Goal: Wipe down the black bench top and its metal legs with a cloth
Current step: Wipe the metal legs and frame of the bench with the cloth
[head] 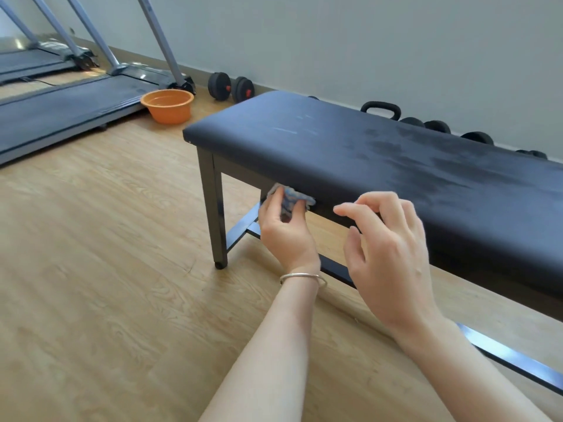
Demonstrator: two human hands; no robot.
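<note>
I read the bench top (365,153) as the largest item. It runs from frame centre out toward 3 o'clock, a black padded slab on a dark metal frame. Its 3 o'clock half carries darker, blotchy streaks that look like damp wipe marks. The 10 o'clock end looks matte and even, with a few short pale scuffs. My judgement is that the top has had at least one pass, though I cannot confirm full coverage.

The metal legs come next. The near corner leg (214,214) stands at 9 o'clock of the cloth, glossy and upright on the wood floor (91,269). The lower rail (511,357) runs toward 5 o'clock. I see no moisture marks on either, so I judge the legs and rails as the work that is left.

My right hand (387,254) sits at 4 o'clock of centre, fingers loosely spread and holding nothing. I cannot tell whether it touches the front edge of the pad.

My left hand (285,229), with a bracelet at the wrist, is at frame centre. Its fingers and thumb pinch the bunched cloth (291,197).

The cloth is pale with blue markings and crumpled. It is pressed against the underside of the front edge, just beside the near corner leg.

An orange basin (167,106) stands on the floor at 11 o'clock, well apart from the bench
</note>
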